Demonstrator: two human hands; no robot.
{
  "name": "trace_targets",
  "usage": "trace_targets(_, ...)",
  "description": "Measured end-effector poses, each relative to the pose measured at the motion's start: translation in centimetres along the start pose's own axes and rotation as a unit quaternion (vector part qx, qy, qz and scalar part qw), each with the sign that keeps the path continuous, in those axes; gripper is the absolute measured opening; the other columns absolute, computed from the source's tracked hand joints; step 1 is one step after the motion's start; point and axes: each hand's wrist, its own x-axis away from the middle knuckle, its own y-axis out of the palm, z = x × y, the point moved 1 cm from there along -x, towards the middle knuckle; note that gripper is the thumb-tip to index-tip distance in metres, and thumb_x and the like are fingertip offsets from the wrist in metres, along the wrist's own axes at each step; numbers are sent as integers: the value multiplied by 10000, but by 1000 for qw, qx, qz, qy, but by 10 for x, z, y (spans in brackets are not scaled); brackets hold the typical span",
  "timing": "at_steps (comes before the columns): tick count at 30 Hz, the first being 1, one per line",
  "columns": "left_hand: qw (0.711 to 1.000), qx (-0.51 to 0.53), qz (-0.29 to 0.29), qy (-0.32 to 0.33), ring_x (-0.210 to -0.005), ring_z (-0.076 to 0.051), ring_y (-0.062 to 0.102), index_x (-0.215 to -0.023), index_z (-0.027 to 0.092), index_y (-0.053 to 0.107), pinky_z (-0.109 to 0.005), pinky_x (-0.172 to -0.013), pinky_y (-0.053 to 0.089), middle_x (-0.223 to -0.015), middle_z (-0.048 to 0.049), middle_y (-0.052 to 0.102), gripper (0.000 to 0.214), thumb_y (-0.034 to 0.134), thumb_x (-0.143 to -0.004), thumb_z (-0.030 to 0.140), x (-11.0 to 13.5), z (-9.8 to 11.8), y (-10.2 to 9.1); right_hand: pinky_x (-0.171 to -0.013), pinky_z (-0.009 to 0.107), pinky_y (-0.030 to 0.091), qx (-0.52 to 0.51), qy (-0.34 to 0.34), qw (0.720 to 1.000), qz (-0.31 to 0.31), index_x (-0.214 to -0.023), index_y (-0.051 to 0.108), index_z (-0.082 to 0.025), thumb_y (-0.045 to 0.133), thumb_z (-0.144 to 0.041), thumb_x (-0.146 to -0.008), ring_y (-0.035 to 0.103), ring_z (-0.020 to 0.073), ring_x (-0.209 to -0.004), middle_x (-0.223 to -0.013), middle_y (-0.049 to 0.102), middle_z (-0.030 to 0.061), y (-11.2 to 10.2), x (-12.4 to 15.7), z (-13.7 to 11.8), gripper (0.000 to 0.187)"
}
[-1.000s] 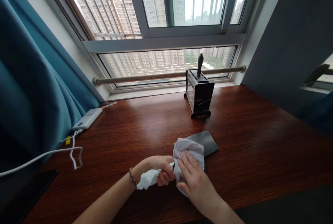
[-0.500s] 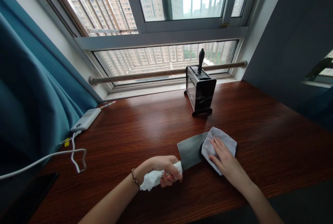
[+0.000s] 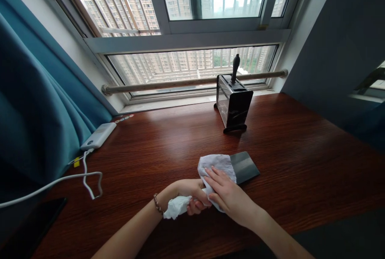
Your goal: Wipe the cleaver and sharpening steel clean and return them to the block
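A cleaver lies low over the desk, its broad grey blade pointing right. My left hand is closed round its handle, which is wrapped in crumpled white tissue. A pale grey-white cloth covers the part of the blade nearest the handle. On top of that cloth, my right hand presses it to the blade with long, nearly straight fingers, close beside my left hand. The handle itself is hidden by tissue and fingers.
Behind the blade stands a black knife block with see-through sides and one dark handle sticking up. A white power bank with a white cable lies at the left by the blue curtain. A dark flat object is at front left.
My right hand has slid the cloth left along the blade, from the tip end to near the handle. The tip end now shows bare. My left hand keeps its grip.
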Motion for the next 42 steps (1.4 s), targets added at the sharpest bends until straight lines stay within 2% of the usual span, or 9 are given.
trace_targets(3,1000,-3,-5,4,-356,-24,253,-674,161,428,-138,-339,240,-497,53,353,177,604,-696,157,0,0,0,-1077,404,222,-5,3,1000,3,-1366,291,-217,396,-297,-898,177,219,-1322,-1438,220,28,-1,4,10,487)
trace_targets(9,1000,-7,-25,10,-352,-21,247,-562,134,403,-152,-339,187,-477,50,312,236,578,-717,175,4,4,1,-1066,419,242,27,67,997,22,-1355,320,-222,426,-330,-878,213,229,-1312,-1429,241,39,-5,15,47,501)
trace_targets(15,1000,6,-15,19,-348,-15,228,-540,133,404,-153,-336,175,-476,49,322,248,598,-691,171,6,6,6,-1058,428,260,60,135,984,102,-1329,373,-168,383,-367,-883,250,234,-1298,-1399,309,82,-15,35,105,489)
trace_targets(18,999,-6,6,32,-355,-22,252,-558,130,419,-153,-330,192,-489,39,350,232,601,-693,180,6,4,6,-1053,433,271,78,158,977,121,-1320,386,-145,368,-375,-885,263,238,-1292,-1390,324,94,-18,44,123,492)
trace_targets(21,999,-10,17,38,-356,-24,264,-594,128,444,-151,-325,209,-506,32,377,195,601,-694,187,5,2,4,-1044,440,288,95,160,973,139,-1302,412,-128,359,-352,-889,284,247,-1281,-1377,344,101,-15,47,124,473)
trace_targets(26,999,-17,18,38,-345,-30,269,-645,129,479,-156,-314,216,-505,30,397,166,612,-690,217,4,-1,2,-1033,444,311,108,172,963,176,-1279,442,-121,359,-299,-886,320,251,-1263,-1354,380,104,-6,49,101,439)
trace_targets(30,999,-19,18,36,-345,-35,281,-674,125,501,-159,-311,229,-505,28,411,148,613,-697,219,4,0,2,-1041,419,313,98,175,969,147,-1291,432,-154,356,-312,-890,311,228,-1271,-1358,382,70,-11,58,93,438)
trace_targets(35,999,-7,8,36,-344,-31,283,-670,124,496,-154,-312,224,-505,29,416,139,607,-708,199,4,2,3,-1036,443,302,141,224,953,147,-1265,460,-102,362,-339,-886,304,259,-1269,-1348,390,100,-18,69,108,458)
trace_targets(42,999,-5,7,40,-336,-32,286,-662,123,497,-152,-302,223,-499,29,423,137,604,-706,195,4,2,2,-1035,419,315,131,176,966,138,-1260,466,-140,344,-259,-884,298,232,-1273,-1352,391,61,-13,66,94,412)
